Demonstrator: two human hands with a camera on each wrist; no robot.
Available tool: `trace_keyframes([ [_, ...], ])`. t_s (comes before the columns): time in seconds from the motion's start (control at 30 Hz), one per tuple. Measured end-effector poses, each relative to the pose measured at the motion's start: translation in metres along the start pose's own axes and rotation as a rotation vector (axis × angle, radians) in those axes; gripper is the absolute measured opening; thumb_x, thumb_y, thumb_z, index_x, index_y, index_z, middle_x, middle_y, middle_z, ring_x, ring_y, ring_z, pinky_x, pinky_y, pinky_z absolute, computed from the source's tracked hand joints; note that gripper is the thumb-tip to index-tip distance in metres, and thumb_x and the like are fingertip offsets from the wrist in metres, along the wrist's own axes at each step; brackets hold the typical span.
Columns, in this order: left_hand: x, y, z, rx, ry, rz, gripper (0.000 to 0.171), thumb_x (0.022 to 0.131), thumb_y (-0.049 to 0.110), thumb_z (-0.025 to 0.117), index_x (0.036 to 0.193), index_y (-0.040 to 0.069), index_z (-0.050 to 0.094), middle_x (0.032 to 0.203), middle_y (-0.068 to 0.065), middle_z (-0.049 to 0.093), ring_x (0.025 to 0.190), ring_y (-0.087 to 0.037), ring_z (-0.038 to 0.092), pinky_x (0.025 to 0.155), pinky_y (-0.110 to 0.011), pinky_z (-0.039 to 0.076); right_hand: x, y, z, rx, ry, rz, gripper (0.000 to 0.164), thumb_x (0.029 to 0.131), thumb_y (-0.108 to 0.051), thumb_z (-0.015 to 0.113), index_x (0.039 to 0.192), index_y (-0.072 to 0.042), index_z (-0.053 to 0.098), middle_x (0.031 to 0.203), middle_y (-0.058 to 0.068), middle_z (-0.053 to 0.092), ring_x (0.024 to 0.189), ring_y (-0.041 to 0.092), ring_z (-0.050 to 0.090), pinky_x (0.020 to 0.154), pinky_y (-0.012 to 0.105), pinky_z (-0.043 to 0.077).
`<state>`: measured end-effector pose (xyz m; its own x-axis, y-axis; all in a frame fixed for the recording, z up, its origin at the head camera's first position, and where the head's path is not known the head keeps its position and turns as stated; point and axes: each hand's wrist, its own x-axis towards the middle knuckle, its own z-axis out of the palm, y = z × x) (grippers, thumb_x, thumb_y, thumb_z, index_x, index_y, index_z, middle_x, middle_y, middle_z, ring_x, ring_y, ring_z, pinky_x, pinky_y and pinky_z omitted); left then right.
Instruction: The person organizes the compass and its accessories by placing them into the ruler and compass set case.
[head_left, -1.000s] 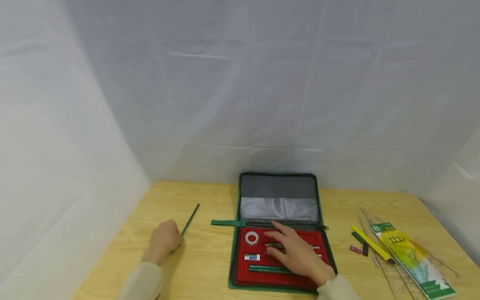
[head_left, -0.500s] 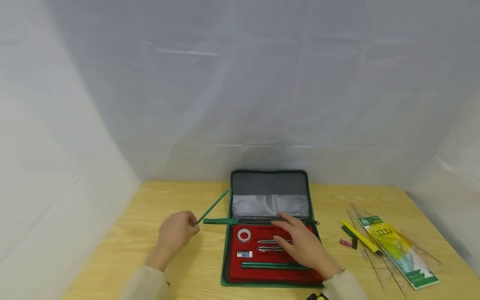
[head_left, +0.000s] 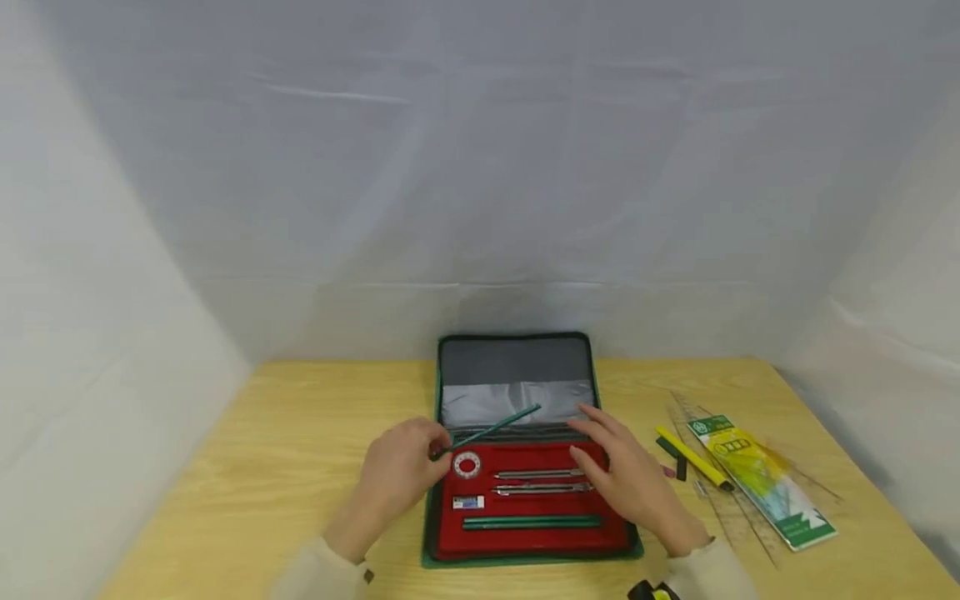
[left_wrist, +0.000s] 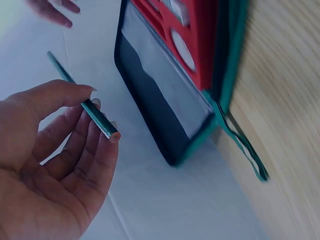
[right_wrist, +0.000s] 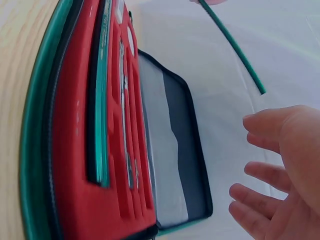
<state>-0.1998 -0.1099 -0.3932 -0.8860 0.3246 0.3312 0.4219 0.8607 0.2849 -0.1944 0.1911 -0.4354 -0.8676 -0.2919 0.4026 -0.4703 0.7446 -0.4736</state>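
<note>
A green pencil (head_left: 495,427) is pinched between thumb and fingers of my left hand (head_left: 401,467), its far end slanting up and right over the zip case (head_left: 429,533). The left wrist view shows the pencil (left_wrist: 102,120) held clear of the case. My right hand (head_left: 630,479) hovers over the right side of the case, fingers spread and holding nothing. In the case's red tray (head_left: 525,546) lie green pencils (head_left: 531,522), metal compasses (head_left: 540,489), a white eraser (head_left: 468,502) and a round white-rimmed piece (head_left: 467,465).
To the right lie a yellow marker-like stick (head_left: 693,458), clear rulers (head_left: 738,533), a green-and-yellow plastic packet (head_left: 761,482) and small dark pieces (head_left: 681,468). The case's lid (head_left: 517,358) stands up against the white backdrop at the table's rear edge.
My left hand has lifted the pencil from the table on the left and carried it right, over the case. The right hand has stayed above the case. The head view has shifted rightward.
</note>
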Motion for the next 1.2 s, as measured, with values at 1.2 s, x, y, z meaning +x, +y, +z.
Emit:
trace_keyframes([
  [1.2, -0.023, 0.036, 0.056, -0.079, -0.293, 0.259, 0.01, 0.076, 0.016, 0.08, 0.075, 0.018, 0.071, 0.075, 0.011, 0.06, 0.065, -0.005, 0.056, 0.051, -0.025, 0.045, -0.055, 0.019, 0.008, 0.008, -0.222, -0.039, 0.006, 0.081, -0.029, 0.077, 0.087, -0.027, 0.076, 0.084, -0.023, 0.055, 0.08, 0.001, 0.052, 0.065, 0.024, 0.048],
])
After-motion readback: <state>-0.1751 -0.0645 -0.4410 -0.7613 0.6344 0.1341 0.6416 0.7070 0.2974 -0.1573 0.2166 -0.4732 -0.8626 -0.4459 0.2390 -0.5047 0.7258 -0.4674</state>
